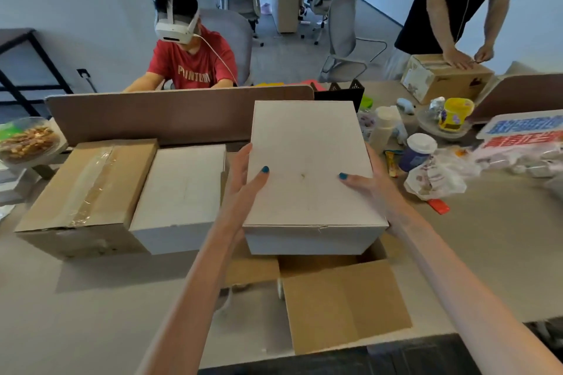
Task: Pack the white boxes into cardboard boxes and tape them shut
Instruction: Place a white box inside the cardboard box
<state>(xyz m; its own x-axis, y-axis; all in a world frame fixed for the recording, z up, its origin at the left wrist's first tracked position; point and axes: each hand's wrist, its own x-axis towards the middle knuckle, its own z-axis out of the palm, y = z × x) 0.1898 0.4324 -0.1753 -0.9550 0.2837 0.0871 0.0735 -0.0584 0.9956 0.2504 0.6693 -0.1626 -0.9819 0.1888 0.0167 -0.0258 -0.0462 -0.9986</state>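
Observation:
I hold a white box (307, 161) in the air over an open cardboard box (344, 301) whose flaps lie spread toward me. My left hand (243, 179) grips the white box's left side, thumb on the lid. My right hand (365, 183) grips its right side, thumb also on top. A second white box (179, 195) sits on the table to the left. Beside that stands a cardboard box (88, 189) sealed with clear tape along its top.
A brown divider panel (170, 113) runs behind the boxes. Cups, bottles, a plastic bag (435, 173) and snacks clutter the right side. A bowl of food (27, 140) sits far left. One person sits behind the divider; another stands at right handling a cardboard box (444, 79).

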